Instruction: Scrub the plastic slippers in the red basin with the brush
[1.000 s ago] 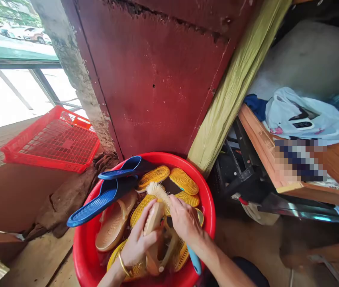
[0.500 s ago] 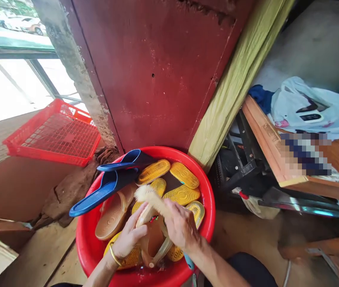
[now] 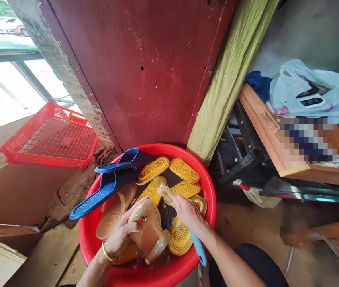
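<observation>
My left hand (image 3: 122, 232) is closed around a tan slipper (image 3: 147, 235), which is tilted over the basin; a small red and green mark shows on its footbed. In my right hand (image 3: 187, 213) is a scrub brush (image 3: 198, 250) with a blue handle, its pale bristles apart from the slipper. Both hands are over a red basin (image 3: 211, 199) of water. Inside lie several yellow-soled slippers (image 3: 184, 170) and another tan slipper (image 3: 111, 219). Two blue slippers (image 3: 97, 199) rest across the basin's left rim.
A red plastic crate (image 3: 54, 139) stands to the left on cardboard. Behind the basin is a dark red door panel (image 3: 145, 91), with a yellow-green cloth (image 3: 226, 83) beside it. On the right a wooden table (image 3: 265, 123) carries a white plastic bag (image 3: 309, 89).
The brush has moved off the slipper to the right, and its blue handle now shows more. The slipper has turned, exposing more of its footbed. The view has shifted slightly.
</observation>
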Tool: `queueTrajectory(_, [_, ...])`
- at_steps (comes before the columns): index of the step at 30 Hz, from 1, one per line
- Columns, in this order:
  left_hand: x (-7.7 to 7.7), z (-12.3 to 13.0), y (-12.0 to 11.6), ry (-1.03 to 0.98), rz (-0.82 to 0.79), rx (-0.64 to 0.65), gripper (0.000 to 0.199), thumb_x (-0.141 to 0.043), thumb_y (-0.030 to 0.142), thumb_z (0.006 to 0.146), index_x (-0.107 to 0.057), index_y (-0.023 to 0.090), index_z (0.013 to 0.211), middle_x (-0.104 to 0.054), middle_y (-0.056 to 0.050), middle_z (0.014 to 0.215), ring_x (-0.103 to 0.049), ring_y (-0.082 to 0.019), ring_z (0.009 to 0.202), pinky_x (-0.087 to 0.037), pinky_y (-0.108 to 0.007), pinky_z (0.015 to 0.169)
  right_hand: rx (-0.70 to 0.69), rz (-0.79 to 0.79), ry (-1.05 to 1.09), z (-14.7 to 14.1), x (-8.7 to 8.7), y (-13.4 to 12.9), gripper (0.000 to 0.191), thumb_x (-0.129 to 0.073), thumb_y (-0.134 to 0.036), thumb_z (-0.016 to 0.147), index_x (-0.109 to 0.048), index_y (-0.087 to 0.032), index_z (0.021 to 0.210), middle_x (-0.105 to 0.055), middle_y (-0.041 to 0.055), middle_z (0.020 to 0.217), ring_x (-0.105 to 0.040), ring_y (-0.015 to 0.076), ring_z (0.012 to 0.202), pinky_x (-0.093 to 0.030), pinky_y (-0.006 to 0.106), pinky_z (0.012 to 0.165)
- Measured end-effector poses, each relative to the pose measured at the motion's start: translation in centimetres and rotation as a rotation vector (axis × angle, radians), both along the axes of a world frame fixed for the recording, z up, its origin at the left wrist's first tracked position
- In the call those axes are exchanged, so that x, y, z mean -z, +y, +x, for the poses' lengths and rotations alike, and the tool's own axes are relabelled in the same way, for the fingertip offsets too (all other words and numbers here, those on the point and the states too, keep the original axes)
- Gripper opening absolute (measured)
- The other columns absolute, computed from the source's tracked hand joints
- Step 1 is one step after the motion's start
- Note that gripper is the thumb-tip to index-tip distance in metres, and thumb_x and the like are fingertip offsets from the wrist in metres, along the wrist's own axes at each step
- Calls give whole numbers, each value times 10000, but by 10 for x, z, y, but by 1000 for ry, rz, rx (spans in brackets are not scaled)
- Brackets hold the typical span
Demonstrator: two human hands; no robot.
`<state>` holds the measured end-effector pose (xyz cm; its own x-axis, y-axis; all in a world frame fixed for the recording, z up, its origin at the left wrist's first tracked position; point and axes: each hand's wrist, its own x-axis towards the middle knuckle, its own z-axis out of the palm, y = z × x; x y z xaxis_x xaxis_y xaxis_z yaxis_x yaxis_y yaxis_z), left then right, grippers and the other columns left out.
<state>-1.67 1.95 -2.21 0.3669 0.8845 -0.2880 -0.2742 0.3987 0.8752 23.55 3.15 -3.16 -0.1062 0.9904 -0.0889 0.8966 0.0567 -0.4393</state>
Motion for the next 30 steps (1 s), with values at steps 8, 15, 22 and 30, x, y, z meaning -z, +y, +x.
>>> queueTrajectory(8, [12,3,21,76,-16,-28,822,-648,215,574,-588,202,1394,-717,-90,1251,-593,-385,1216,-459,-488,1034,-55,33,-198,-3,35,1,678,-392,-42,887,-396,-252,1532,-717,120,1122,-671,242,1035,-506,363,864])
queueTrajectory(15, [24,9,39,332,-46,-246,670,-650,292,608,-641,171,1267,-736,-88,1170,-615,-358,1177,-493,-447,974,35,-43,-75,-9,37,28,565,-417,-98,922,-450,-112,1486,-748,168,1013,-712,250,954,-530,351,847])
queueTrajectory(22, [30,19,45,293,-19,-225,685,-671,324,633,-584,173,1295,-732,-72,1156,-642,-322,1111,-509,-419,954,-202,153,91,-30,0,25,465,-425,-241,1001,-475,-204,1461,-740,100,1123,-701,204,987,-529,279,857])
queueTrajectory(30, [37,19,49,220,-79,-243,674,-668,279,614,-589,204,1279,-749,-35,1063,-677,-266,962,-529,-356,831,-78,119,-59,-23,-12,20,501,-335,-157,998,-464,-178,1481,-768,117,1014,-725,220,867,-543,295,756])
